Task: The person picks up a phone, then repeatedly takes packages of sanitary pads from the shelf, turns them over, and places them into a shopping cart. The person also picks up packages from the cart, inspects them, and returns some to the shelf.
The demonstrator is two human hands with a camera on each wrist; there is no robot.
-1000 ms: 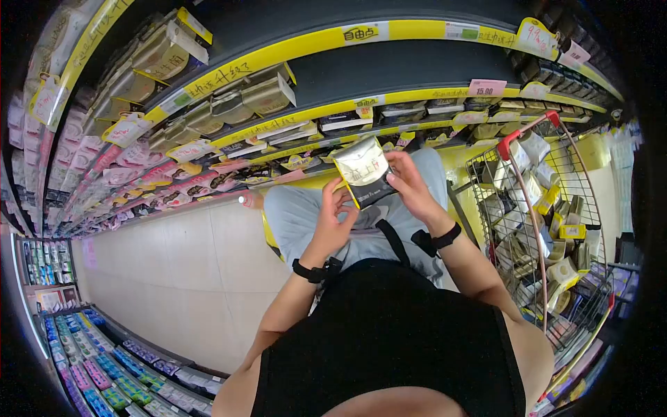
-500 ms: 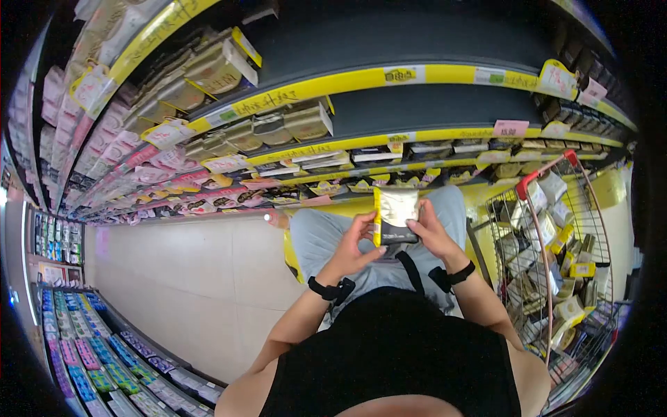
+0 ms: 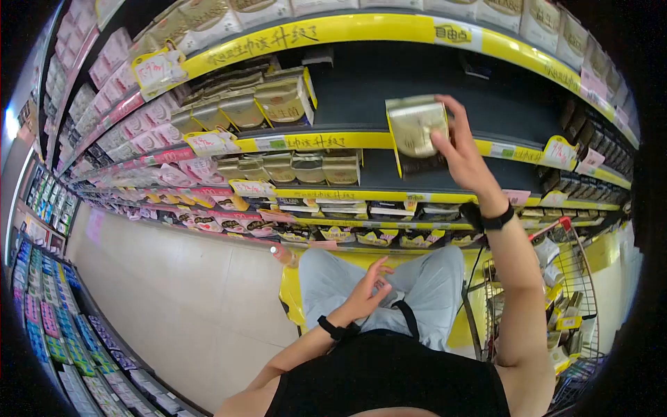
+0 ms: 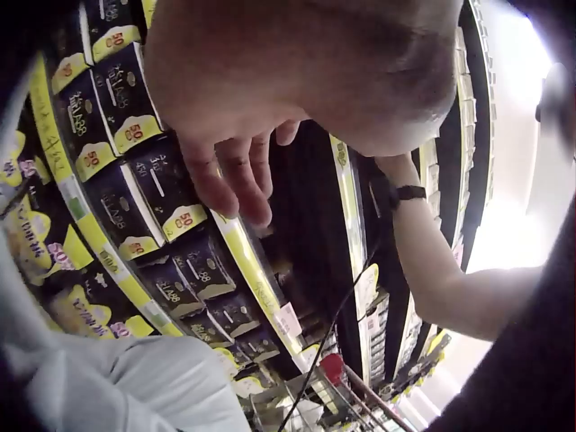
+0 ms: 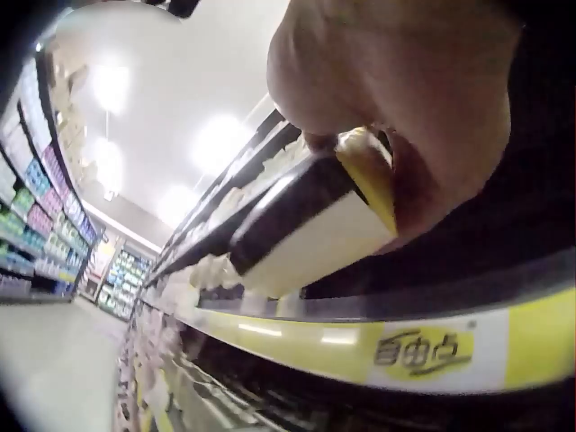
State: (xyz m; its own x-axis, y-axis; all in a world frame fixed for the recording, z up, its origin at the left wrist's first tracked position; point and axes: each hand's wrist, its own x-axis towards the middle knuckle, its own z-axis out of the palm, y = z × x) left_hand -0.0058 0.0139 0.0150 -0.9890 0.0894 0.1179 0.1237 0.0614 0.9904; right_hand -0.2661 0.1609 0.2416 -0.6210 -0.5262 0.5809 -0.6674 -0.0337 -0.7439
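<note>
Glossy rectangular packs [image 3: 278, 104] are ranged along yellow-edged shelves [image 3: 313, 142] at the left. The left hand [image 3: 365, 295] is held over the lap, fingers loosely spread, gripping nothing. A flat, foil-shiny gold-and-black packet [image 3: 415, 132] is pinched by the right hand [image 3: 464, 151] at the upper shelf's dark opening. A wire cart [image 3: 573, 306], lower right, is cut off by the frame edge, and its contents are hard to make out.

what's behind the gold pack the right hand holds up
The right hand holds the gold pack in front of a dark shelf bay, which shows all around the pack. More gold packs stand further left. The part straight behind the pack is covered.
</note>
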